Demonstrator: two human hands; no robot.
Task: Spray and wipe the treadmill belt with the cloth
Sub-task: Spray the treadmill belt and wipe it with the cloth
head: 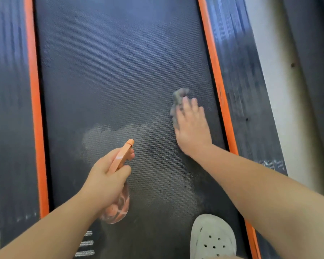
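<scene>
Wiping pass on the treadmill belt (120, 71). My right hand (192, 128) lies flat, palm down, on the grey cloth (177, 101), fingers extended and held close together, pressing the bunched cloth against the belt near the right orange trim strip (216, 85); the cloth is blurred and shows only at my fingertips and along the thumb side. My left hand (108, 176) is wrapped around the neck of the orange spray bottle (120, 184), fingers curled about it below the head; I cannot tell whether a finger sits on the trigger. The nozzle points forward over a pale, dull patch (105, 139) on the belt, probably spray or residue. Judgement: wipe best with even palm pressure and overlapping strokes, working from the right edge across that pale patch, refolding the cloth when it loads up. Belt surface is dark with a fine woven, dotted grain that will likely hold dust; side rails (9, 90) are ribbed black. Bottle body is rounded and translucent. My grey perforated shoe (212, 238) stands on the belt, near me.
</scene>
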